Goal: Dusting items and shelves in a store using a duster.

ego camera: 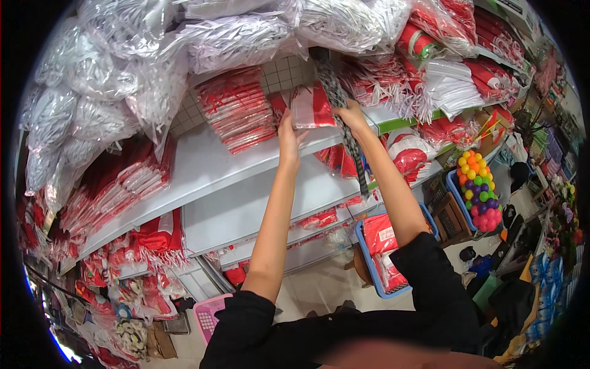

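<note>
A red-and-white cloth packet in clear plastic (306,110) lies on the upper grey shelf (203,159). My left hand (289,140) is at the packet's left edge, fingers upright and thumb apart; whether it grips is unclear. On the opposite side, my right hand (354,119) has its fingers at the packet's right end. A black-and-white patterned strap (334,87) hangs in front and partly hides that contact. Just left of the packet stands a tall stack of red plastic-wrapped packets (237,110).
Bulging bags of white strips (239,41) overhang the shelf. Red packets (120,193) slope at left; tasselled red-and-white pieces (392,83) lie at right. Below are a blue basket (392,295) of red packets, a pink basket (205,318) and another blue basket (451,184) beside colourful balls (479,189).
</note>
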Tool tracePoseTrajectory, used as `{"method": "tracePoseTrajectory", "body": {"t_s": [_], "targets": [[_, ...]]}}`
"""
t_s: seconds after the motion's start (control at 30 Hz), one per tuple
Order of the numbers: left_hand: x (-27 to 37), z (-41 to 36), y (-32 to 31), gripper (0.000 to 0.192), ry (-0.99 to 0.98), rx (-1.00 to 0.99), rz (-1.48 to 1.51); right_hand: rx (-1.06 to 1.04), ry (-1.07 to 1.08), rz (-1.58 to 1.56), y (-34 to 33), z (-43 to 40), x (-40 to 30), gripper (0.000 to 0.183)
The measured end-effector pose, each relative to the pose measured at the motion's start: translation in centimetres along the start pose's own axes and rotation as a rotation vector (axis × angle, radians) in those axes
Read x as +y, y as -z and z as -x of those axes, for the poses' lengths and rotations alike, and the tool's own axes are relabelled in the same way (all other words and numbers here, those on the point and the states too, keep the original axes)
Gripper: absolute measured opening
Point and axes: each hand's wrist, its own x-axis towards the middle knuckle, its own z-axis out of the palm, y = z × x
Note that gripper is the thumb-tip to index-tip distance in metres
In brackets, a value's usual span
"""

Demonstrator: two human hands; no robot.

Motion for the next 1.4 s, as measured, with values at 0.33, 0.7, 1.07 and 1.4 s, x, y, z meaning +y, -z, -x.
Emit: {"method": "tracePoseTrajectory", "body": {"t_s": [0.33, 0.7, 1.07, 1.4], "targets": [[-0.9, 0.4, 1.1, 0.056, -0.576, 0.125, -1.491, -0.248, -0.021, 0.267, -4.6, -9.1, 4.3, 0.017], [-2.0, 1.1, 1.9, 0.039, -0.674, 0.112, -1.490, 0.049, -0.010, 0.496, -3.8, -2.4, 1.1, 0.030], [-23.0, 14.5, 0.6, 0.022, -0.240, -0.449, -1.182, 0.231, -0.495, 0.300, 5.7, 28.3, 4.9, 0.056], [-41.1, 29.6, -4.2, 0.031, 0.596, -0.785, -1.202, 0.585, -0.776, 0.278, 16.4, 44.5, 14.0, 0.047]]}}
